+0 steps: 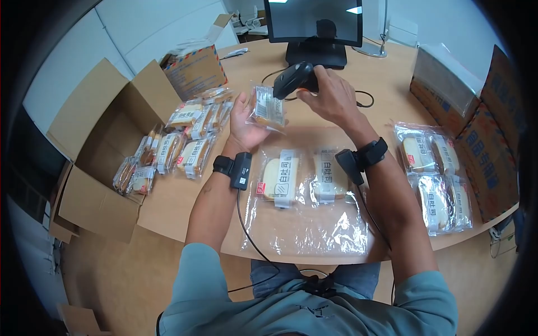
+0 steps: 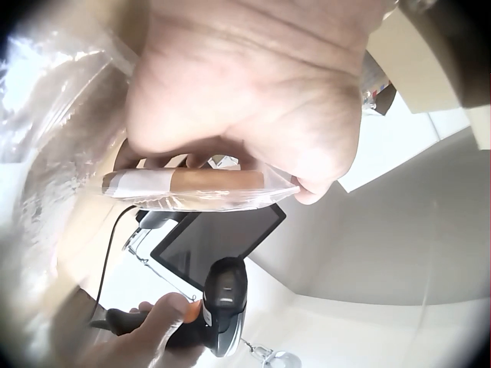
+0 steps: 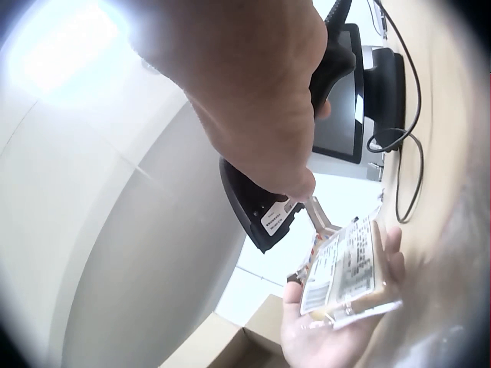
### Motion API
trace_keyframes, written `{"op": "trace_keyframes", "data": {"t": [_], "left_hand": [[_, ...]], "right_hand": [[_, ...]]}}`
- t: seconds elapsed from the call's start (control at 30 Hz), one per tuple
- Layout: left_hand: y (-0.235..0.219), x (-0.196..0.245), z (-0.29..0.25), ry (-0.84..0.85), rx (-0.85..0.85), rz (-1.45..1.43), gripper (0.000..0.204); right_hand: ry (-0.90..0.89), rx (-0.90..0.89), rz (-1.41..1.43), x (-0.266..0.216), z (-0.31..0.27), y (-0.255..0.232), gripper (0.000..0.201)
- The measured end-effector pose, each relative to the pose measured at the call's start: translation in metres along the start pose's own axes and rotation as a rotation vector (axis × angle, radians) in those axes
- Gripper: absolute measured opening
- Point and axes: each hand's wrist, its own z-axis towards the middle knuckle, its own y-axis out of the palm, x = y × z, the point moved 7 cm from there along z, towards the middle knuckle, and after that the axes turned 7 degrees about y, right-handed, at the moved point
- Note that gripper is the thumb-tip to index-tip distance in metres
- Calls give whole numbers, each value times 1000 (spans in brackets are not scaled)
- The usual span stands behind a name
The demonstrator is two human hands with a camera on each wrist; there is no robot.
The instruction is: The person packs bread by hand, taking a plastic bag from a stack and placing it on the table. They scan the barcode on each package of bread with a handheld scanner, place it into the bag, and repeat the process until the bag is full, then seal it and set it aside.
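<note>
My left hand (image 1: 246, 130) grips a clear-wrapped packet of sliced bread (image 1: 268, 107) between thumb and fingers, above the table. The packet's printed label with a barcode faces up toward the scanner. In my right hand (image 1: 336, 98) is a black barcode scanner (image 1: 291, 79), held by its handle, its head close over the label's upper edge. The right wrist view shows the scanner (image 3: 249, 211) beside the bread packet (image 3: 349, 268). From the left wrist, the packet (image 2: 219, 182) appears edge-on, with the scanner head (image 2: 225, 287) facing it.
A large clear bag (image 1: 302, 238) with two white toast packs lies in front of me. Bread packets (image 1: 193, 154) are heaped at the left by an open carton (image 1: 98, 109). At the right are a filled bag (image 1: 431, 173) and a carton (image 1: 485, 151). A monitor (image 1: 314, 22) stands behind the scanner's cable.
</note>
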Motion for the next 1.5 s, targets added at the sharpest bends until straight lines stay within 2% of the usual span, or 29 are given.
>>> {"op": "trace_keyframes", "data": {"t": [0.27, 0.43, 0.53, 0.6, 0.67, 0.7, 0.77, 0.9, 0.97, 1.03, 1.1, 1.13, 1.17, 1.2, 1.27, 1.3, 1.37, 1.43, 1.5], "left_hand": [[6, -1, -3, 22, 35, 37, 70], [1, -3, 0, -14, -57, -2, 68], [-16, -2, 11, -19, -23, -64, 57], [-13, 1, 10, 11, 5, -43, 57], [-8, 7, 9, 115, 47, -14, 64], [-9, 8, 9, 116, 47, -14, 64], [-3, 5, 9, 37, -61, -157, 70], [4, -1, 0, -59, -38, -173, 74], [8, 0, -4, 2, -80, 52, 71], [8, 4, -3, 18, -59, 137, 71], [9, 3, 0, 32, -39, 221, 73], [6, 4, 2, 102, 66, 355, 67], [2, 5, 3, 170, 172, 488, 62], [4, -1, 6, 166, 171, 485, 62], [23, 7, 10, 448, 0, 688, 54], [26, 7, 8, 446, -2, 687, 54], [34, 9, 4, 426, 39, 794, 62], [39, 10, -2, 455, 46, 780, 64], [40, 15, -5, 490, 56, 763, 65]], "right_hand": [[-8, -45, -52, -13, -6, 7, 51], [48, -144, -70, -6, -7, 12, 50], [23, -106, -23, 20, -4, 23, 43], [165, -188, -131, 55, 1, 35, 36], [202, -239, -177, 84, 1, 40, 34], [242, -290, -221, 99, -1, 44, 33], [270, -312, -229, 114, -3, 44, 33], [289, -339, -207, 124, -11, 44, 33], [307, -353, -204, 122, -13, 42, 33], [324, -368, -202, 119, -14, 43, 34], [228, -155, -347, 108, -10, 32, 35], [231, -156, -349, 101, -6, 29, 35], [221, -178, -231, 86, 3, 23, 46], [211, -199, -113, 71, 10, 16, 57], [422, -578, 533, 34, 2, 22, 66], [424, -577, 532, 24, -2, 27, 66], [297, -676, 580, 2, -13, 40, 74], [301, -669, 579, 9, -16, 52, 77], [348, -513, 491, 27, -10, 57, 75]]}}
